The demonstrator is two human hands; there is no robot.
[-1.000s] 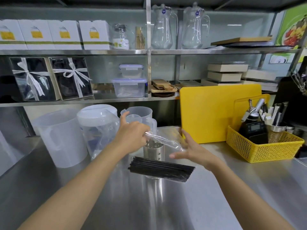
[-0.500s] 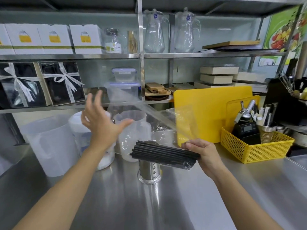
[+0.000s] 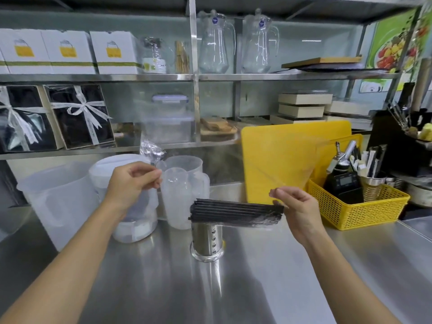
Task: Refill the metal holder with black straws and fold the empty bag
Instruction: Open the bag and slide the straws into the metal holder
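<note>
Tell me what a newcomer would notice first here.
A bundle of black straws lies crosswise on the shiny metal holder at centre counter, its end in the right hand. The left hand pinches crinkled clear plastic. A big yellow cutting board stands behind.

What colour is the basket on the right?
Yellow; the basket shows clearly in the head view.

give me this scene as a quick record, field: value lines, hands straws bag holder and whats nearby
left hand: pinching the crumpled end of the clear bag, raised
right hand: gripping the right end of the black straws
black straws: bundle held level, lying across the top of the metal holder
metal holder: upright on the steel counter, no straws standing in it
nearby: yellow basket at right, plastic jugs at left
</note>
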